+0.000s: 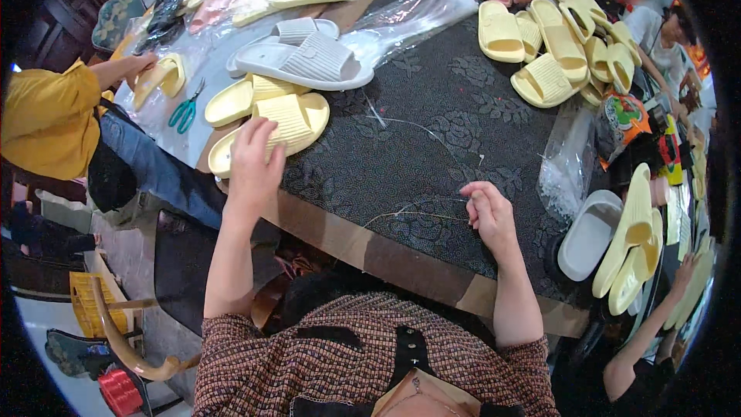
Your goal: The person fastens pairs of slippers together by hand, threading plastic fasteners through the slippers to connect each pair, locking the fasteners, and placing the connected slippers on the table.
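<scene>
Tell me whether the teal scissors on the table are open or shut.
Shut, as far as the picture shows. The scissors lie flat on the pale sheet, handles side by side, blades together, beyond the left hand on a yellow slipper.

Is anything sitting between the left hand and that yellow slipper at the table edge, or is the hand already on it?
Nothing visible stands between them: the left hand already rests on the near yellow slipper at the table's edge. A second yellow slipper lies just beyond it. The right hand is apart, pinching a thin string.
</scene>
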